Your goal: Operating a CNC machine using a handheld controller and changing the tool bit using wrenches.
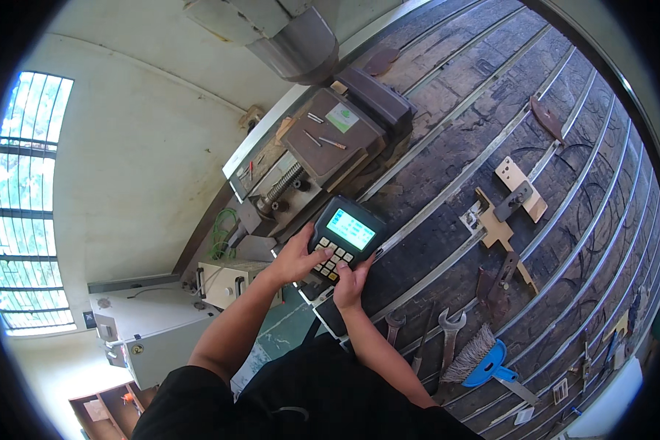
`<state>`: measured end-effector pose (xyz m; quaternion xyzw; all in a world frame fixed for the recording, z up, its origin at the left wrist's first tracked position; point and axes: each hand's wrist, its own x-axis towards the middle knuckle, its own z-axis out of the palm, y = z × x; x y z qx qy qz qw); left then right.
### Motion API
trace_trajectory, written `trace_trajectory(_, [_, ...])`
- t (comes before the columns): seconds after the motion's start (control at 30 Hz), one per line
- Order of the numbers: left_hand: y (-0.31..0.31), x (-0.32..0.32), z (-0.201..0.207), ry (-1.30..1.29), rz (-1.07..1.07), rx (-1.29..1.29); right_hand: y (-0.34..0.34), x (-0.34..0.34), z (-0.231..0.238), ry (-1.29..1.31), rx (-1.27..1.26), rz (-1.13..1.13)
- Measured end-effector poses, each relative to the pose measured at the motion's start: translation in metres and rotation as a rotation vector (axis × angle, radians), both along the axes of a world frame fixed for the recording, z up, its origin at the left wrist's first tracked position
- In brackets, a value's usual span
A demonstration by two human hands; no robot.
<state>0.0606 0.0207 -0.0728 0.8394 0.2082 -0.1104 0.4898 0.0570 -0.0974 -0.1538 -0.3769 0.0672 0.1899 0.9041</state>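
Both bare forearms are reaching up | left hand is gripping black handheld keypad controller with lit green screen over slotted wooden machine bed | right hand is pressing keys, fingers curled | risk: mis-keyed button from cramped thumbs; controller slipping onto steel wrenches.

Keypad controller at table's near edge, betw. left hand and right hand, both touching it. Vise behind controller, w/ small bits on top. Wrenches and brush to right of right forearm; clamps further right, on table.
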Motion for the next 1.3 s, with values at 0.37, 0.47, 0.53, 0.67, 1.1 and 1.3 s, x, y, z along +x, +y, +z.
trace_trajectory(0.37, [0.006,0.002,-0.009,0.014,0.072,-0.166,0.005,-0.003,0.002,0.029,0.055,-0.064])
trace_trajectory(0.47, [0.006,0.002,-0.009,0.039,0.088,-0.16,0.005,-0.004,0.0,0.015,0.023,-0.061])
trace_trajectory(0.53, [0.009,0.0,-0.016,0.03,0.084,-0.157,0.005,-0.004,0.0,0.012,0.017,-0.061])
trace_trajectory(0.67, [0.008,-0.001,-0.018,0.035,0.117,-0.227,0.004,-0.005,-0.002,-0.044,-0.048,-0.042])
trace_trajectory(1.1, [0.0,0.005,-0.017,0.056,0.105,-0.196,0.002,-0.009,-0.004,-0.101,-0.096,-0.074])
trace_trajectory(1.3, [0.011,-0.004,-0.015,0.015,0.168,-0.241,0.013,-0.016,-0.009,-0.124,-0.174,-0.042])
